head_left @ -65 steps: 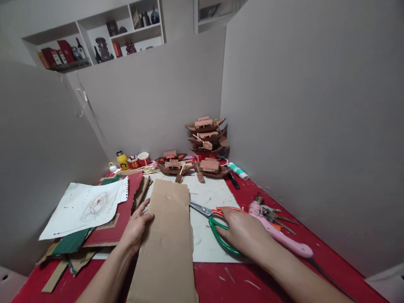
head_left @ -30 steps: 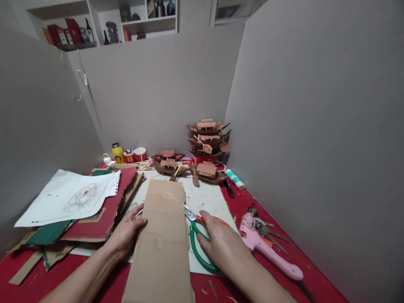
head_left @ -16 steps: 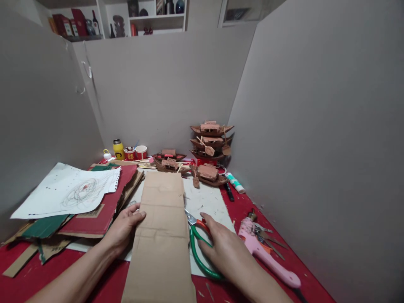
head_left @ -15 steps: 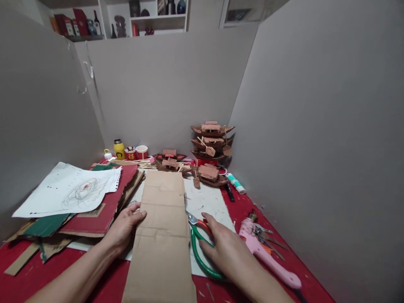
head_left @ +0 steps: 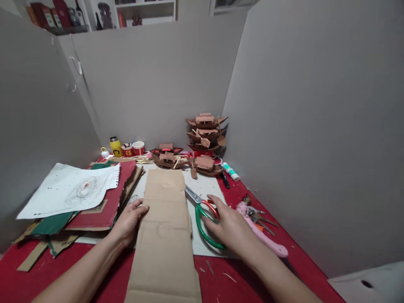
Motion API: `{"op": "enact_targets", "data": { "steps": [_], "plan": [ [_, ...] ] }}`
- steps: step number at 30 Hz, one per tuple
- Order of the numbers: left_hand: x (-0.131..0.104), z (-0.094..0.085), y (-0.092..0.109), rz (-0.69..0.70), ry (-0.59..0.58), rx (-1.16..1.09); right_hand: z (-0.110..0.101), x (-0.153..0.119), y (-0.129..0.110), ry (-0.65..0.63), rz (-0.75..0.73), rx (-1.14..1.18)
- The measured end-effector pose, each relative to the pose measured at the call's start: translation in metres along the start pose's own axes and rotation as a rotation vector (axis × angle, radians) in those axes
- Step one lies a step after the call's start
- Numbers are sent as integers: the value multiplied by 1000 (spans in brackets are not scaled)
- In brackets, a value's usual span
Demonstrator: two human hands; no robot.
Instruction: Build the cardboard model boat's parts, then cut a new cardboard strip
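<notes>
My left hand (head_left: 130, 221) pinches the left edge of a long, creased strip of brown cardboard (head_left: 164, 235), thumb on top and fingers partly hidden beneath. The strip runs from the bottom of the view toward the middle of the table. In my right hand (head_left: 229, 225) are scissors (head_left: 199, 203) with green and orange handles, the thumb and fingers in the loops. Their blades point up and left, with the tip at the strip's right edge, near its far end; whether it touches I cannot tell. Below lies a white sheet (head_left: 205, 246).
At left lies a pile of cardboard (head_left: 109, 210) under a scribbled paper (head_left: 66, 189). Small model boats (head_left: 205, 164) stand at the back, several stacked. A pink glue gun (head_left: 271, 244), loose tools and a white-green tube (head_left: 231, 171) lie at right. Grey panels (head_left: 151, 84) enclose the table.
The scissors have drawn back from the cardboard's right edge, and more of their blades shows. My left hand keeps its grip on the strip. The whole view has shifted slightly.
</notes>
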State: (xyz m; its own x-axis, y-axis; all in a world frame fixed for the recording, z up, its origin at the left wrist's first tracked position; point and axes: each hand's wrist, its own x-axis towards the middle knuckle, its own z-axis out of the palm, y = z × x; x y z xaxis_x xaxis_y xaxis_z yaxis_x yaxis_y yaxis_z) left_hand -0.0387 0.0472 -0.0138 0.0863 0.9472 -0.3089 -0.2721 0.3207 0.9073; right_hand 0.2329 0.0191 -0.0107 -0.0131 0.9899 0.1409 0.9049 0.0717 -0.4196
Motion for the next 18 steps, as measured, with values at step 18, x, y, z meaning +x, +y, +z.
{"op": "enact_targets", "data": {
  "steps": [18],
  "plan": [
    [-1,2,-8,53,29,-100,25,6,23,-96,-43,-182]
  ]
}}
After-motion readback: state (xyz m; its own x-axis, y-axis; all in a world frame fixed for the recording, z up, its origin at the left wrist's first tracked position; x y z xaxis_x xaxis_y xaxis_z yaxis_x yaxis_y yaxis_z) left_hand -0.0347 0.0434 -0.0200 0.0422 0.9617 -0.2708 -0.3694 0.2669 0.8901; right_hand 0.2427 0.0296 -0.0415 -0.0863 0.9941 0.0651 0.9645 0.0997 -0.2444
